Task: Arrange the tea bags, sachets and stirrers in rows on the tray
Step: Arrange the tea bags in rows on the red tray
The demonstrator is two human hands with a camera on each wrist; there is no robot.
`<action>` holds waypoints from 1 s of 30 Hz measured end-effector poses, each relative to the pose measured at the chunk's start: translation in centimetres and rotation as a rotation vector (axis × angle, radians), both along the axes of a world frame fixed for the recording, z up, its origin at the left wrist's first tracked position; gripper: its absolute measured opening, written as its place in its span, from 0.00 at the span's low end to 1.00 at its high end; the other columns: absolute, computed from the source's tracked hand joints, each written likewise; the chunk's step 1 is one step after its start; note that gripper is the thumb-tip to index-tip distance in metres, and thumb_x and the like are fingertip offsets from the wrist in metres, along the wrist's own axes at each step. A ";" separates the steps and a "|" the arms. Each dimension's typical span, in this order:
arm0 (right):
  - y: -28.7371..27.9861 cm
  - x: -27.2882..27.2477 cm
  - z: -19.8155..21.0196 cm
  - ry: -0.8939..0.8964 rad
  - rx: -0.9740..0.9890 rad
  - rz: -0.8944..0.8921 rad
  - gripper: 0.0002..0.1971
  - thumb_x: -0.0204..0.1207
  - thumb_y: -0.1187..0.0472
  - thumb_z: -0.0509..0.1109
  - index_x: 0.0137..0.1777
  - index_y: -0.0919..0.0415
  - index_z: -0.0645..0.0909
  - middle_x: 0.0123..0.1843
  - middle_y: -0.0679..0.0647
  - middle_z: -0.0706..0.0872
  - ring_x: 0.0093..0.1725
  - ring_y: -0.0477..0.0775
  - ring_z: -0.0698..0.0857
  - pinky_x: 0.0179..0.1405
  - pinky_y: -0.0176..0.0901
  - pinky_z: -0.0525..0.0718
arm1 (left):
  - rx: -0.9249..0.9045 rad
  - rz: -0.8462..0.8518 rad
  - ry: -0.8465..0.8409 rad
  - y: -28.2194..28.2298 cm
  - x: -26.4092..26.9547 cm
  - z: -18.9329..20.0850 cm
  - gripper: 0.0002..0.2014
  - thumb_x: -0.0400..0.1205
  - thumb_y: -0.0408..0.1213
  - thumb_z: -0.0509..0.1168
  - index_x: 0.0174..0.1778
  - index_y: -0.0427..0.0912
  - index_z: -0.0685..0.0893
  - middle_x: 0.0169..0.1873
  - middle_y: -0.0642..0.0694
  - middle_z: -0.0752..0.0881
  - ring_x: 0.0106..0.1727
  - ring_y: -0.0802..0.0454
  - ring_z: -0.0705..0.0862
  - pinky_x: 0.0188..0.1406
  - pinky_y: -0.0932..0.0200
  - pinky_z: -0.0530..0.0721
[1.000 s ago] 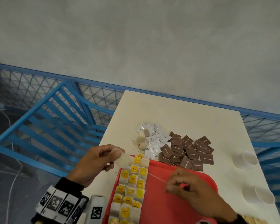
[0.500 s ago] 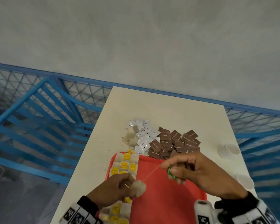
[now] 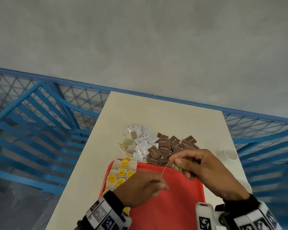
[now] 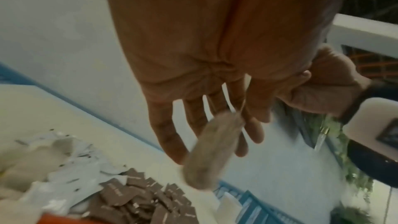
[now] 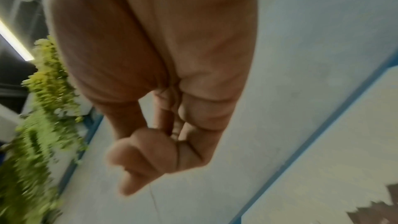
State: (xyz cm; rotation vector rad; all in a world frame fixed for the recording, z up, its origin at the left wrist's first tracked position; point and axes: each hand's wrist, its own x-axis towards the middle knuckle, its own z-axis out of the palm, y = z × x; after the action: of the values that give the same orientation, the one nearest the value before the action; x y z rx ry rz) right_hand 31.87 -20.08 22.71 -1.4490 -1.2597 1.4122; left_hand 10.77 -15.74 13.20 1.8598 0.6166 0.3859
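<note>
Pinching a green tag (image 3: 179,168) above the red tray (image 3: 173,205), the right hand (image 3: 204,170) draws a string (image 3: 164,170) taut; the left hand (image 3: 140,188), fingers loosely extended, holds the string where the blurred tea bag (image 4: 211,151) dangles, near sachets (image 3: 163,146) heaped on the table (image 3: 93,163).

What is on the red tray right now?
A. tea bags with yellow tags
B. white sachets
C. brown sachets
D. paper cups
A: tea bags with yellow tags lie in rows at the left of the tray; the brown sachets and white sachets sit in piles on the table.
</note>
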 end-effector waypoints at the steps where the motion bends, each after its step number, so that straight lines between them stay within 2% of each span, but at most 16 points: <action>1: 0.0 0.6 -0.7 0.015 -0.013 -0.060 0.10 0.73 0.58 0.74 0.51 0.61 0.91 0.37 0.58 0.88 0.29 0.48 0.77 0.28 0.34 0.75 | -0.049 0.013 -0.012 0.0 -0.7 -0.3 0.10 0.88 0.41 0.62 0.53 0.43 0.88 0.41 0.47 0.91 0.43 0.55 0.88 0.46 0.65 0.81; 5: -0.5 1.5 -3.7 0.083 -0.094 -0.191 0.11 0.73 0.61 0.74 0.52 0.64 0.91 0.38 0.60 0.88 0.29 0.48 0.77 0.28 0.34 0.75 | -0.284 0.035 -0.060 -0.3 -4.0 -0.3 0.10 0.89 0.37 0.62 0.50 0.41 0.88 0.42 0.42 0.90 0.44 0.53 0.89 0.49 0.57 0.85; 7: -0.7 1.3 -5.0 0.116 -0.129 -0.247 0.09 0.75 0.66 0.73 0.52 0.65 0.90 0.34 0.59 0.87 0.28 0.48 0.78 0.28 0.35 0.76 | -0.359 0.034 -0.076 -0.5 -5.0 -0.5 0.09 0.88 0.37 0.62 0.53 0.38 0.88 0.43 0.42 0.91 0.45 0.50 0.89 0.48 0.55 0.85; 9: -0.6 1.2 -6.3 0.074 -0.150 -0.282 0.07 0.77 0.69 0.72 0.51 0.65 0.90 0.29 0.58 0.84 0.27 0.49 0.78 0.30 0.36 0.76 | -0.442 0.079 -0.070 -0.7 -5.8 -1.0 0.12 0.88 0.39 0.62 0.58 0.35 0.87 0.47 0.40 0.92 0.47 0.44 0.91 0.49 0.52 0.87; 11: -0.6 1.2 -8.0 -0.057 -0.172 -0.236 0.07 0.78 0.70 0.72 0.50 0.61 0.90 0.28 0.58 0.84 0.29 0.51 0.79 0.30 0.38 0.77 | -0.518 0.145 -0.039 -1.0 -6.7 -1.9 0.14 0.88 0.40 0.62 0.60 0.33 0.82 0.49 0.37 0.92 0.49 0.39 0.91 0.52 0.47 0.88; 13: -1.0 1.2 -10.0 -0.284 -0.175 -0.108 0.09 0.78 0.70 0.71 0.47 0.56 0.89 0.28 0.51 0.86 0.28 0.46 0.81 0.31 0.35 0.78 | -0.568 0.183 0.034 -1.5 -7.5 -2.8 0.12 0.88 0.38 0.62 0.58 0.31 0.77 0.48 0.36 0.92 0.49 0.38 0.91 0.53 0.48 0.88; 15: -1.5 1.3 -12.2 -0.615 -0.111 0.075 0.16 0.77 0.69 0.71 0.38 0.44 0.82 0.26 0.41 0.83 0.28 0.36 0.80 0.34 0.26 0.75 | -0.541 0.197 0.136 -2.2 -8.3 -3.9 0.08 0.88 0.39 0.63 0.53 0.35 0.77 0.43 0.43 0.93 0.44 0.45 0.91 0.48 0.53 0.86; 16: -1.7 1.3 -13.1 -0.753 -0.074 0.156 0.19 0.76 0.68 0.70 0.33 0.40 0.76 0.26 0.37 0.80 0.29 0.33 0.79 0.35 0.26 0.73 | -0.481 0.212 0.195 -2.5 -8.7 -4.4 0.06 0.87 0.40 0.64 0.48 0.43 0.79 0.37 0.49 0.91 0.38 0.51 0.88 0.43 0.57 0.83; 17: -1.9 1.3 -13.9 -0.826 -0.049 0.212 0.21 0.75 0.68 0.69 0.30 0.40 0.72 0.27 0.36 0.79 0.31 0.33 0.78 0.36 0.28 0.71 | -0.407 0.233 0.261 -2.7 -9.1 -4.9 0.06 0.85 0.43 0.66 0.42 0.50 0.80 0.30 0.53 0.87 0.33 0.57 0.82 0.39 0.59 0.79; 19: -2.2 1.0 -14.7 -0.852 -0.050 0.249 0.19 0.74 0.68 0.67 0.29 0.43 0.73 0.30 0.37 0.82 0.34 0.35 0.79 0.37 0.29 0.71 | -0.350 0.278 0.346 -3.1 -9.8 -5.6 0.10 0.81 0.48 0.71 0.35 0.53 0.81 0.25 0.53 0.80 0.30 0.60 0.75 0.36 0.61 0.75; 21: -2.3 0.0 -14.6 -0.823 -0.058 0.178 0.15 0.75 0.67 0.68 0.32 0.47 0.77 0.34 0.41 0.85 0.38 0.39 0.82 0.38 0.29 0.74 | -0.374 0.334 0.375 -3.6 -10.1 -6.0 0.13 0.79 0.48 0.73 0.31 0.50 0.81 0.24 0.53 0.81 0.29 0.63 0.76 0.35 0.64 0.76; 23: -2.1 -1.5 -13.8 -0.689 -0.087 0.045 0.10 0.77 0.65 0.70 0.35 0.53 0.82 0.33 0.43 0.87 0.35 0.39 0.83 0.37 0.27 0.75 | -0.361 0.463 0.399 -4.1 -10.0 -6.5 0.13 0.79 0.45 0.74 0.30 0.51 0.81 0.24 0.54 0.83 0.29 0.62 0.79 0.35 0.64 0.81; 24: -1.9 -2.4 -13.2 -0.564 -0.116 -0.008 0.07 0.77 0.65 0.71 0.38 0.55 0.84 0.32 0.46 0.88 0.33 0.39 0.83 0.37 0.26 0.76 | -0.359 0.563 0.382 -4.3 -9.9 -6.7 0.11 0.79 0.43 0.75 0.31 0.50 0.83 0.24 0.54 0.83 0.29 0.61 0.80 0.36 0.60 0.85; 26: -1.5 -4.8 -12.2 -0.243 -0.192 -0.069 0.05 0.78 0.67 0.71 0.43 0.60 0.86 0.31 0.53 0.90 0.30 0.44 0.84 0.37 0.35 0.81 | -0.394 0.763 0.295 -4.3 -9.4 -7.0 0.07 0.78 0.41 0.76 0.36 0.45 0.88 0.24 0.52 0.86 0.30 0.57 0.82 0.40 0.50 0.87; 28: -1.1 -7.4 -11.6 0.018 -0.255 -0.121 0.01 0.77 0.69 0.74 0.45 0.66 0.86 0.33 0.59 0.89 0.30 0.49 0.86 0.32 0.38 0.82 | -0.436 0.884 0.175 -4.1 -8.5 -6.6 0.04 0.77 0.40 0.76 0.37 0.45 0.91 0.28 0.45 0.88 0.31 0.53 0.83 0.39 0.48 0.86; 30: -0.9 -9.5 -11.8 0.131 -0.292 -0.165 0.05 0.75 0.69 0.76 0.47 0.71 0.86 0.34 0.60 0.88 0.31 0.49 0.87 0.28 0.35 0.80 | -0.451 0.933 0.073 -3.8 -7.4 -5.9 0.04 0.78 0.38 0.76 0.38 0.44 0.92 0.31 0.36 0.89 0.31 0.51 0.82 0.35 0.49 0.84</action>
State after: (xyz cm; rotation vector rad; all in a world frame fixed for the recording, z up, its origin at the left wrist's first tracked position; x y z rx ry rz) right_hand 22.35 -20.98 10.95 -1.5832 -0.8580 1.5975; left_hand 3.36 -19.56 7.26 1.0687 1.4821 0.7056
